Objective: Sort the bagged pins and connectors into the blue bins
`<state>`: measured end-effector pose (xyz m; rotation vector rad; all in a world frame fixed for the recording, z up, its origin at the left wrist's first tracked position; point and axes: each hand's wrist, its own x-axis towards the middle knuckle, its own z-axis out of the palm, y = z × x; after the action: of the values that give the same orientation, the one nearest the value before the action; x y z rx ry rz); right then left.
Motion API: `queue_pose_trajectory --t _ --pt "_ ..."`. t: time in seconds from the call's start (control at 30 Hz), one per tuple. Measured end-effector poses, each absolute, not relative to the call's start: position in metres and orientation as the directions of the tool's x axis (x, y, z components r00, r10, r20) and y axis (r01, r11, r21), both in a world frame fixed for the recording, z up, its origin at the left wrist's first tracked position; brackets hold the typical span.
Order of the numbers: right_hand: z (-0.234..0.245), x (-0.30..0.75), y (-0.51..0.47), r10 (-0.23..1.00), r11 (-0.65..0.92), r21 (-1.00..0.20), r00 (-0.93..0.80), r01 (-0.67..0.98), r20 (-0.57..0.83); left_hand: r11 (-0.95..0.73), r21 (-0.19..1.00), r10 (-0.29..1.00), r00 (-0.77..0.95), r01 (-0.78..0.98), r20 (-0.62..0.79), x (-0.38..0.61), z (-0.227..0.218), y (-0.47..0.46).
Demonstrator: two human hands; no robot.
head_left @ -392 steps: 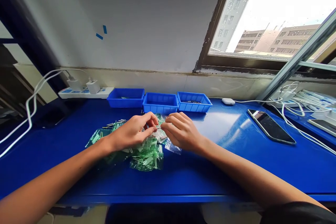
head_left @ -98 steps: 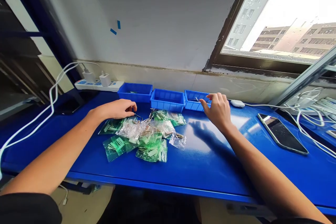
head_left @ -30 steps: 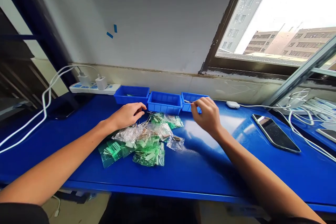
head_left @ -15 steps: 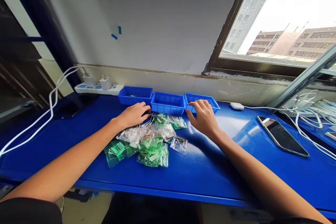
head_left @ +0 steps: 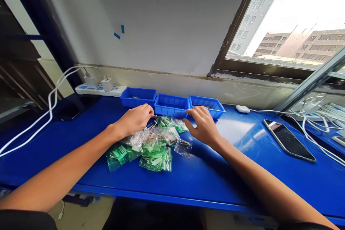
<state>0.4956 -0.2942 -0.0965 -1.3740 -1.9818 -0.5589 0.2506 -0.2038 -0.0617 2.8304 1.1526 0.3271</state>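
As the left grip (head_left: pixel 136 119) pinches a thin piece (head_left: pixel 155 116), right grip (head_left: pixel 202 124) wide, rightmost bin (head_left: pixel 215 114) holding dark parts (head_left: pixel 207 107)

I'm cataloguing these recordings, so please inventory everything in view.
Table: one, blue, centre
Bins: three, blue, along the back
Bags: several, clear and green, centre
Pins: several, metallic, by the bags
Phone: one, black, right
Slab: one, dark, left, unclear
Case: one, white, right of bins
Power strip: one, white, back left
Chargers: two, white, on strip
Cables: several, white, both sides
Clutter: uncounted, white, far right
Metal bar: one, grey, right
Window: one, brown-framed, upper right
Marks: two, blue, on the wall
Sleeves: two, black, bottom edge
Left hand: one, bare, seemingly pinching a pin
Right hand: one, bare, by the bins
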Motion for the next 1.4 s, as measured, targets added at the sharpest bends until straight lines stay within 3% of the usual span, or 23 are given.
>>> queue_pose_trajectory --t 0.27,0.5,0.67,0.8,0.9,1.0,1.1,1.23,1.4 --pt "-0.095 0.463 -0.308 0.583 0.554 0.091 -0.463 0.828 0.668 -0.800 0.340 0.581 0.780 0.495 0.233 0.270 -0.069 -0.235" --pt "-0.094 0.461 -0.310 0.535 0.562 0.121 -0.471 0.818 0.701 -0.791 0.452 0.594 0.694 0.412 0.407 0.275 -0.066 -0.245" --pt "-0.093 0.462 -0.307 0.501 0.503 0.138 -0.419 0.853 0.757 -0.779 0.453 0.605 0.709 0.434 0.361 0.272 -0.062 -0.241" --pt "-0.088 0.489 -0.298 0.501 0.370 0.092 -0.282 0.924 0.818 -0.766 0.317 0.632 0.746 0.560 0.211 0.257 -0.060 -0.217" --pt "-0.090 0.526 -0.286 0.530 0.130 0.041 -0.104 0.991 0.841 -0.757 0.213 0.649 0.750 0.618 0.129 0.247 -0.061 -0.200" --pt "-0.096 0.556 -0.276 0.594 -0.160 0.014 0.085 0.987 0.800 -0.775 0.199 0.620 0.783 0.599 0.059 0.246 -0.066 -0.193" --pt "-0.101 0.564 -0.272 0.627 -0.248 -0.018 0.174 0.969 0.759 -0.804 0.182 0.582 0.812 0.567 0.045 0.249 -0.069 -0.194" --pt "-0.099 0.536 -0.278 0.635 -0.064 -0.037 0.069 0.997 0.770 -0.810 0.157 0.581 0.808 0.564 0.097 0.252 -0.069 -0.198" --pt "-0.097 0.481 -0.298 0.646 0.345 0.027 -0.258 0.938 0.719 -0.786 0.313 0.601 0.777 0.532 0.189 0.257 -0.059 -0.214"
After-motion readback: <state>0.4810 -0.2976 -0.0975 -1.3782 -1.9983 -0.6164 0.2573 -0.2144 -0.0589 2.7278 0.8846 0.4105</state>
